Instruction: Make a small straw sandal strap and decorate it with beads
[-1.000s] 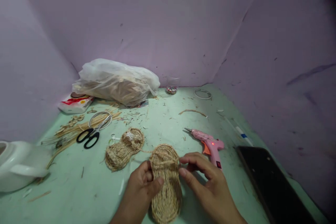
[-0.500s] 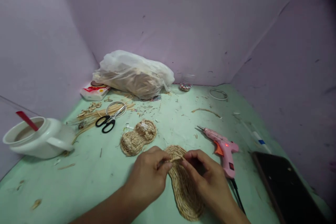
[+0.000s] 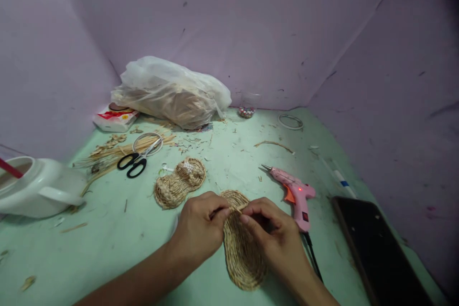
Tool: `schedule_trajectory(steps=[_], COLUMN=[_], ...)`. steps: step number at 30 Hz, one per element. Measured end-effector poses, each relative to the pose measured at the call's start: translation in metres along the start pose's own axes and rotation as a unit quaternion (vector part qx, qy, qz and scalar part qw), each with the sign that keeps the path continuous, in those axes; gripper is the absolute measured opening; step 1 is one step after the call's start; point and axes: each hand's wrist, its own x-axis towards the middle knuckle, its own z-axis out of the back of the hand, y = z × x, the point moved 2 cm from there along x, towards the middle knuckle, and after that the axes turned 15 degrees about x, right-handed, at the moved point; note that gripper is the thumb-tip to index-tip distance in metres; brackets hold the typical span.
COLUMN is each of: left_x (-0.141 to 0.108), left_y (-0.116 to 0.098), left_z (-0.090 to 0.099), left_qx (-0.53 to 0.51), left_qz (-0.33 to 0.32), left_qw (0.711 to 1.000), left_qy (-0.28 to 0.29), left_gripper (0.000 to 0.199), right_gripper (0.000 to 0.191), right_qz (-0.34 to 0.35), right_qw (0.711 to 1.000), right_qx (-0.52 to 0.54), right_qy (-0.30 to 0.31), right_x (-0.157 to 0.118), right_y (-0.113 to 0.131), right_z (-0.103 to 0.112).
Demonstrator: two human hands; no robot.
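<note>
A woven straw sole [image 3: 242, 260], shaped like a slipper's and coiled from thin plaited cord, lies on the table beneath my hands. Across its far end runs a short straw cord [image 3: 235, 209]. My left hand [image 3: 201, 224] pinches one end of that cord between thumb and forefinger. On the other side my right hand [image 3: 278, 234] pinches it too, covering part of the sole's right edge. A smaller straw slipper [image 3: 179, 184] with white beads lies beyond my left hand. To the right rests a pink glue gun [image 3: 296, 193], its red light lit.
Black-handled scissors [image 3: 134, 162] lie by loose straw and a ring at the left. A white pot [image 3: 46, 189] stands nearer. Behind are a plastic bag [image 3: 172, 93], a tissue pack [image 3: 116, 119] and a bead container [image 3: 246, 112]. A dark phone [image 3: 376, 248] lies right.
The view has swung slightly, so the table's things sit further left and a little higher. Both hands keep their pinch at the sole's far end, with little movement against it.
</note>
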Motion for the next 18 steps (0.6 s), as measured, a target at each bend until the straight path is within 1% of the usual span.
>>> schedule_trajectory(steps=[3, 7, 9, 11, 14, 16, 18], left_x=[0.001, 0.002, 0.002, 0.002, 0.002, 0.002, 0.002], left_y=[-0.001, 0.000, 0.000, 0.000, -0.001, -0.002, -0.001], left_z=[0.001, 0.001, 0.000, 0.000, 0.000, 0.000, 0.000], left_qx=[-0.008, -0.030, -0.041, -0.045, -0.051, -0.054, -0.056], left_qz=[-0.002, 0.009, 0.013, 0.013, 0.012, 0.021, 0.032], left_qw=[1.000, 1.000, 0.999, 0.999, 0.999, 0.998, 0.998], left_qy=[-0.007, 0.001, 0.001, 0.001, 0.003, 0.004, 0.008], left_gripper=[0.015, 0.015, 0.014, 0.014, 0.014, 0.014, 0.014], right_gripper=[0.010, 0.011, 0.010, 0.008, 0.005, 0.008, 0.010], right_qz=[-0.014, -0.001, -0.010, -0.039, -0.072, -0.074, -0.066], right_qw=[1.000, 1.000, 1.000, 0.999, 0.996, 0.995, 0.992], right_qx=[0.002, -0.003, -0.018, -0.020, -0.018, -0.046, -0.092], right_qy=[-0.004, -0.013, -0.012, 0.004, 0.044, 0.056, 0.051], right_x=[-0.001, 0.002, 0.006, 0.011, 0.017, 0.018, 0.017], right_y=[-0.002, -0.003, -0.003, -0.001, 0.004, 0.009, 0.013], right_z=[0.000, 0.001, 0.002, 0.002, 0.004, 0.005, 0.007])
